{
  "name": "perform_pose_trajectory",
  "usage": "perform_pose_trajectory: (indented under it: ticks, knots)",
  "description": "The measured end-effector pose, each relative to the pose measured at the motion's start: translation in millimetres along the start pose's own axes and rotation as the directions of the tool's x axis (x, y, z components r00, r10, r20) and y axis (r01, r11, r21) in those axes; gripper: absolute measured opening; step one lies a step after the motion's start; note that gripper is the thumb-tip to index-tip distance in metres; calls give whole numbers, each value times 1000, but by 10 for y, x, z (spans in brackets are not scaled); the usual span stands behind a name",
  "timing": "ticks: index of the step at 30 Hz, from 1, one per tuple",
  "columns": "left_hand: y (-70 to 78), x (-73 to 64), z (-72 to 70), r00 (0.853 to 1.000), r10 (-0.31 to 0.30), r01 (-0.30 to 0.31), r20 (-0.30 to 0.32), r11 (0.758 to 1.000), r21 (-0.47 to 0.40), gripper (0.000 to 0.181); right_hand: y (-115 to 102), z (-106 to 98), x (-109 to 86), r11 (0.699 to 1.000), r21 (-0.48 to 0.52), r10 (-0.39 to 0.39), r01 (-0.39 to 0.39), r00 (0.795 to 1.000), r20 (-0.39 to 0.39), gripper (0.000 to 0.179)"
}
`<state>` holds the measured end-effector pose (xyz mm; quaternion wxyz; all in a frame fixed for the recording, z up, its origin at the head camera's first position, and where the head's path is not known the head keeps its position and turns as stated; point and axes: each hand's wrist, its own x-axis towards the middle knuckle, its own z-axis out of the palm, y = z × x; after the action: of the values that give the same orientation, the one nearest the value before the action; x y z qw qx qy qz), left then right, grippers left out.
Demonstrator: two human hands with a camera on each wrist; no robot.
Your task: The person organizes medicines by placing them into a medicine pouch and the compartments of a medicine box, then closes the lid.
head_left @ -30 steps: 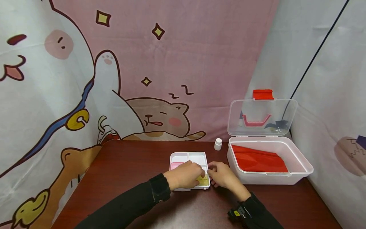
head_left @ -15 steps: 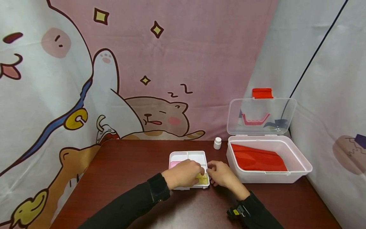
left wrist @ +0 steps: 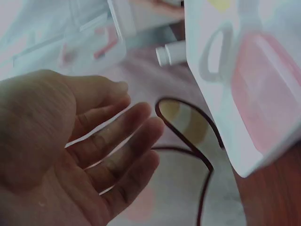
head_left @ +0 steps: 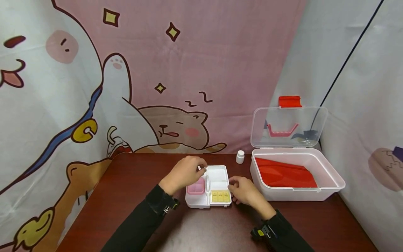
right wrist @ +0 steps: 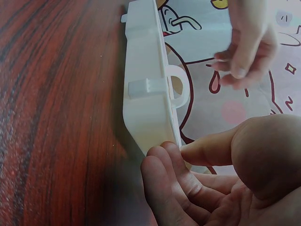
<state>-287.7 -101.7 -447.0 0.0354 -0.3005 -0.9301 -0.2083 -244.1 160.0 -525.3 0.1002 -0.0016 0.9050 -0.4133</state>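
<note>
A white pill box (head_left: 198,201) lies on the table, a pink compartment (head_left: 196,187) on its left side and yellow lettered lids (head_left: 220,196) at its front right. A white loop (right wrist: 182,87) stands up from it in the right wrist view. My left hand (head_left: 184,173) hovers over the back left corner, its fingers loosely bent; the left wrist view shows the palm (left wrist: 42,155) with nothing in it. With thumb and fingertips, my right hand (head_left: 242,190) holds the right edge of the pill box.
A small white bottle (head_left: 240,157) stands behind the pill box to the right. Farther right is a white storage box (head_left: 302,194), its clear lid (head_left: 289,122) raised, with a red pouch (head_left: 283,173) inside. A printed cloth (head_left: 220,70) hangs behind the table (head_left: 151,164).
My left hand has moved from over the yellow lids back and left to the far corner, uncovering the lids and the white loop. The right hand has stayed at the edge.
</note>
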Motion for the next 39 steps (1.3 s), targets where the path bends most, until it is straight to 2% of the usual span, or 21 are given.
perform_pose_trajectory:
  ticks: [3,7,11,16,19,23,29,33,36,39]
  knots:
    - [-134,-31,13,994,-107,106,-34,994,-15,14,-1,-3,1,1000,0,0,0,1000,-1,30]
    - [-316,-86,104,970,-241,239,-44,970,-29,15,-18,-10,4,1000,-6,15,-15,1000,-3,31]
    - [-473,-151,218,951,-306,303,-48,951,-66,17,-24,-2,13,1000,-10,14,-14,1000,0,31]
    - [-583,-228,347,945,-317,309,-80,945,-107,16,-19,12,28,1000,-14,-4,4,1000,-7,31]
    - [-624,-269,420,944,-322,312,-68,941,-129,17,-17,16,33,1000,-17,0,-1,1000,-9,32]
    - [-667,-301,483,935,-352,340,-43,923,-179,16,-16,20,40,1000,-15,1,-1,1000,-4,33]
    - [-714,-293,481,932,-361,343,-36,908,-243,16,-22,12,34,1000,-21,4,-4,1000,-9,34]
    - [-723,-298,477,931,-366,349,-12,898,-266,18,-32,2,-2,999,-34,28,-28,1000,-2,35]
    - [-710,-313,471,926,-378,365,18,879,-306,21,-43,-6,-30,998,-48,33,-33,999,-1,37]
    - [-699,-328,468,923,-384,373,30,873,-314,21,-62,-12,-50,998,-60,21,-22,1000,-18,36]
